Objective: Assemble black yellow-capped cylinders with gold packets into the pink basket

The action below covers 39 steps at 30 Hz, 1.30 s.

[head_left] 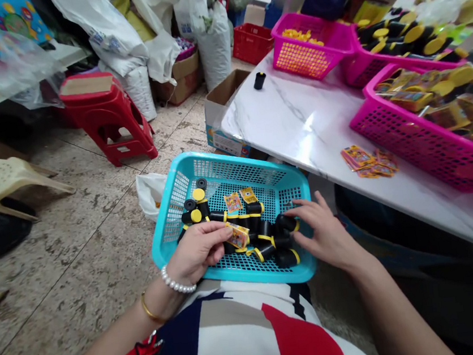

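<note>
My left hand (204, 246) pinches a small yellow printed card (238, 235) over the turquoise basket (239, 279). At the basket's right side, my right hand (322, 233) has its thumb and fingertips around a small black canister (285, 222) with a yellow rim; its outer fingers are spread. More black canisters with yellow rims lie jumbled beneath both hands, one of them a canister (286, 258) near the front wall. Two printed cards (233, 202) rest farther back in the basket, near a loose yellow disc (198, 194) and black round pieces (201, 184). The basket sits at my lap.
On the marbled white table (298, 119) to the right are a pile of printed cards (369, 161), a lone black canister (259, 81) and pink baskets (428, 138) of parts. A red stool (108, 118), a cardboard box (224, 110) and white sacks (213, 46) stand on the floor.
</note>
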Tool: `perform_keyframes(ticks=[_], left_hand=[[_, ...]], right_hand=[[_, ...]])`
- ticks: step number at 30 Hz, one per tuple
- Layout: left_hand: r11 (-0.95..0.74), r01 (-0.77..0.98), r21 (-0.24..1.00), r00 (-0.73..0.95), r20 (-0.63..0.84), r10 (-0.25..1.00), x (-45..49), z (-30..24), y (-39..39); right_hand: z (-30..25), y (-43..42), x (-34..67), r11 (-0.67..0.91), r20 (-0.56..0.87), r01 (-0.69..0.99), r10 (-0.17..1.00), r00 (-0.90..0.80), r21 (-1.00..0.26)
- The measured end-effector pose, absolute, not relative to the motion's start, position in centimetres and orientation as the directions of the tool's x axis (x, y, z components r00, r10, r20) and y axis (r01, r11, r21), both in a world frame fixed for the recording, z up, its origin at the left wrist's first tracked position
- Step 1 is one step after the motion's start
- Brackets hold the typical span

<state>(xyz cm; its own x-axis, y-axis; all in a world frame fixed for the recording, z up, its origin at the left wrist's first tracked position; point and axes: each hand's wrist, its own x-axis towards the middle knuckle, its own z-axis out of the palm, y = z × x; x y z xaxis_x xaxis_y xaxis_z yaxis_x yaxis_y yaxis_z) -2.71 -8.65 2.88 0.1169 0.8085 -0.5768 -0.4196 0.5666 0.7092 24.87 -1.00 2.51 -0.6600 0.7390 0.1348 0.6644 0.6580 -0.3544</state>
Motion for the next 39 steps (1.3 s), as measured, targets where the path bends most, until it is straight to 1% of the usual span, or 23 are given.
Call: perform_keyframes(ticks=[1,3,5,6,8,10,11,12,14,16,19,22,25,28,31,33,36,39], left_hand=[[0.569,-0.429,0.701,0.12,-0.581,0.805,-2.8,2.8,-8.6],[0.567,-0.455,0.687,0.124,-0.581,0.804,-2.8,2.6,-8.6],[0.557,-0.48,0.678,0.123,-0.577,0.808,-2.6,2.4,-8.5],[0.554,-0.489,0.674,0.124,-0.575,0.809,-2.5,2.3,-8.4],[0.55,-0.503,0.666,0.133,-0.569,0.811,-2.2,2.1,-8.3],[0.549,-0.524,0.652,0.153,-0.562,0.813,-2.0,2.0,-8.3],[0.548,-0.536,0.642,0.166,-0.557,0.814,-1.9,2.0,-8.2],[0.544,-0.553,0.631,0.175,-0.551,0.816,-1.9,2.0,-8.2],[0.539,-0.589,0.602,0.195,-0.542,0.818,-2.0,1.9,-8.1],[0.539,-0.624,0.565,0.219,-0.536,0.815,-2.1,1.8,-8.1],[0.534,-0.67,0.515,0.239,-0.531,0.813,-2.1,1.6,-8.0],[0.527,-0.677,0.514,0.253,-0.51,0.822,-1.9,1.5,-8.0],[0.528,-0.651,0.545,0.256,-0.498,0.829,-1.7,1.5,-8.2],[0.522,-0.589,0.616,0.207,-0.51,0.835,-1.8,1.6,-8.4],[0.516,-0.508,0.69,0.143,-0.523,0.84,-2.0,1.9,-8.4],[0.507,-0.493,0.706,0.114,-0.526,0.843,-2.1,2.0,-8.5],[0.472,-0.517,0.715,0.082,-0.507,0.858,-1.9,2.2,-8.7],[0.439,-0.53,0.726,0.107,-0.456,0.884,-1.8,2.4,-8.9]], right_hand=[[2.9,-1.0,24.8,0.629,0.18,0.648,0.763,-0.621,-0.429],[3.9,-1.4,24.4,0.526,0.21,0.555,0.82,-0.533,-0.645],[4.7,-2.4,23.2,0.342,0.146,0.348,0.864,-0.482,-0.873],[4.9,-3.1,22.4,0.231,0.096,0.226,0.867,-0.488,-0.946],[4.9,-4.2,20.5,0.03,0.005,0.039,0.854,-0.52,-0.999],[4.6,-5.0,18.8,-0.103,-0.073,-0.028,0.847,-0.527,-0.994],[4.3,-5.3,18.3,-0.132,-0.1,-0.027,0.855,-0.509,-0.991],[4.1,-5.4,17.9,-0.139,-0.116,-0.013,0.869,-0.48,-0.99],[3.9,-5.5,17.6,-0.095,-0.106,0.046,0.897,-0.429,-0.994],[4.0,-5.5,17.7,-0.001,-0.053,0.127,0.91,-0.412,-0.992],[4.4,-5.5,17.9,0.135,0.031,0.212,0.902,-0.431,-0.968],[4.8,-5.5,17.8,0.196,0.061,0.269,0.897,-0.439,-0.943],[4.8,-5.4,17.6,0.206,0.051,0.32,0.9,-0.432,-0.925],[4.5,-5.6,17.5,0.125,-0.004,0.275,0.905,-0.426,-0.953],[4.0,-6.0,17.3,-0.024,-0.088,0.142,0.882,-0.463,-0.99],[3.7,-6.2,17.1,-0.061,-0.084,0.063,0.862,-0.5,-0.996],[3.3,-6.3,17.1,0.018,-0.001,0.035,0.883,-0.469,-0.999],[3.1,-6.3,17.1,0.147,0.101,0.09,0.916,-0.388,-0.985]])
